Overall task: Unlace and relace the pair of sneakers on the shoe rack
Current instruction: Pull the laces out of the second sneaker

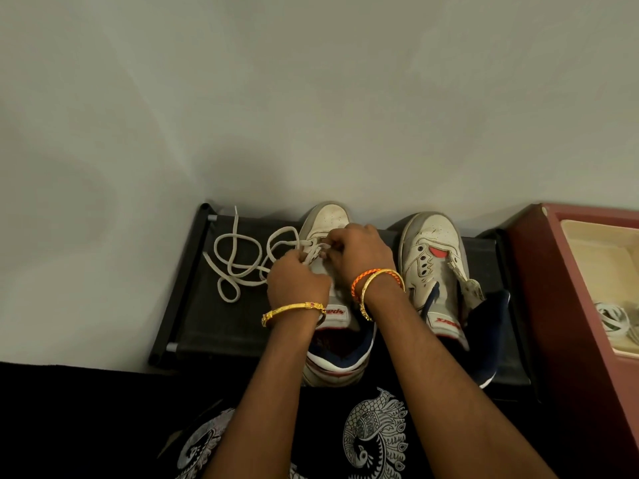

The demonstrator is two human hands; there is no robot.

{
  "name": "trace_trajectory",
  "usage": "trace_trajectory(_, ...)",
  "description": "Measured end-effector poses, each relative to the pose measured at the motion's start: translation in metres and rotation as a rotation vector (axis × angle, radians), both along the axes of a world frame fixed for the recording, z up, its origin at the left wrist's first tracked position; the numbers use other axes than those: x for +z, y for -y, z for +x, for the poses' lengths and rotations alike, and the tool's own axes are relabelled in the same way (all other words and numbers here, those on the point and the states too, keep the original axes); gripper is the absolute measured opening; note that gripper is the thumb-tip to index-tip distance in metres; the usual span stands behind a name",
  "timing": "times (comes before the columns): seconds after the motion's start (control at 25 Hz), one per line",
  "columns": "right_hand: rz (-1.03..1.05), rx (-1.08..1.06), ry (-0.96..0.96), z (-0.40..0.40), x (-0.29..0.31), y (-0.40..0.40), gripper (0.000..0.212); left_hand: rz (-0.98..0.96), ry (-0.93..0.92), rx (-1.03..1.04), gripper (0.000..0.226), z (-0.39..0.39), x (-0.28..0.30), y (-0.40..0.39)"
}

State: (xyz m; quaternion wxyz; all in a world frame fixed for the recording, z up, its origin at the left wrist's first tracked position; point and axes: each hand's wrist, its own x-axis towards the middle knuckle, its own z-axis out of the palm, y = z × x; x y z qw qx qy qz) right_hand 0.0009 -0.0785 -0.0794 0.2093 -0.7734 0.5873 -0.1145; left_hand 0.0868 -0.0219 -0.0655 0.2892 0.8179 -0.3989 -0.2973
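Two white sneakers stand side by side, toes to the wall, on a black shoe rack. The left sneaker has a white lace running through its front eyelets, and the rest trails in loose loops on the rack to the left. My left hand pinches the lace beside the left eyelets. Over the sneaker's front, my right hand pinches the lace with curled fingers. The right sneaker has no lace and its tongue is folded open.
A maroon box stands to the right of the rack and holds a cream tray with another white lace in it. A plain wall rises right behind the rack. Black patterned cloth covers my lap below.
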Motion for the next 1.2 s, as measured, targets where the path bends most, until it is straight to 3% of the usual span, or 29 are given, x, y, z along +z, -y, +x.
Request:
trace_trajectory(0.24, 0.041, -0.27, 0.364, -0.003, 0.001, -0.003, 0.012, -0.044, -0.001, 0.134, 0.057, -0.006, -0.001, -0.001)
trace_trajectory(0.48, -0.034, -0.542, 0.712, 0.004, -0.001, -0.007, 0.009, -0.095, -0.007, 0.22, 0.046, -0.015, 0.008, 0.0)
trace_trajectory(0.64, -0.024, -0.661, 0.916, -0.01, 0.0, 0.003, 0.024, -0.13, -0.042, 0.259, 0.042, -0.012, 0.009, -0.002)
trace_trajectory(0.76, -0.103, -0.826, 1.032, -0.021, 0.006, 0.009, 0.016, -0.149, -0.076, 0.273, 0.041, -0.015, 0.011, -0.003)
trace_trajectory(0.84, -0.196, -0.87, 1.061, -0.028, 0.011, 0.01, 0.016, -0.153, -0.084, 0.288, 0.041, -0.018, 0.013, -0.002)
trace_trajectory(1.08, -0.267, -0.987, 1.383, -0.051, 0.039, 0.015, 0.023, -0.143, -0.122, 0.377, 0.041, -0.01, 0.011, 0.0)
trace_trajectory(1.2, -0.077, -0.957, 1.59, -0.05, 0.039, 0.018, 0.017, -0.107, -0.152, 0.329, 0.04, -0.012, 0.011, 0.003)
